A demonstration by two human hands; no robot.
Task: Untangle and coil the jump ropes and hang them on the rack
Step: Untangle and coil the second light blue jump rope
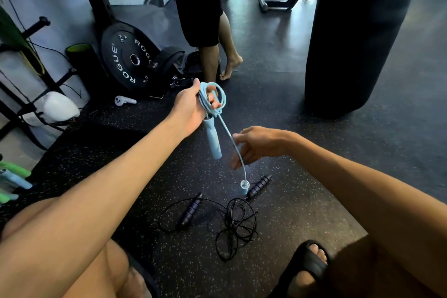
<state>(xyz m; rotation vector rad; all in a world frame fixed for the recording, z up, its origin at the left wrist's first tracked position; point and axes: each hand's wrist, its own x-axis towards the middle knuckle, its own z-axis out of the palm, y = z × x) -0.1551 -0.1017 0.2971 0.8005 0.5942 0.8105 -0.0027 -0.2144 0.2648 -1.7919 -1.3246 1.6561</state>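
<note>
Fingers of our right hand (254, 145) hang loosely spread beside the trailing cord.
On the floor nearest us lies the tangled black rope (232, 222); farther out, our left hand (193, 106) grips the coiled blue rope (212, 99), one handle dangling.

Weight plate (130, 59), punching bag (358, 36)

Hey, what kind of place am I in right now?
Most likely a gym: a Rogue weight plate leans against a rack upright, a black punching bag hangs to the right, and the floor is speckled rubber matting.
</note>
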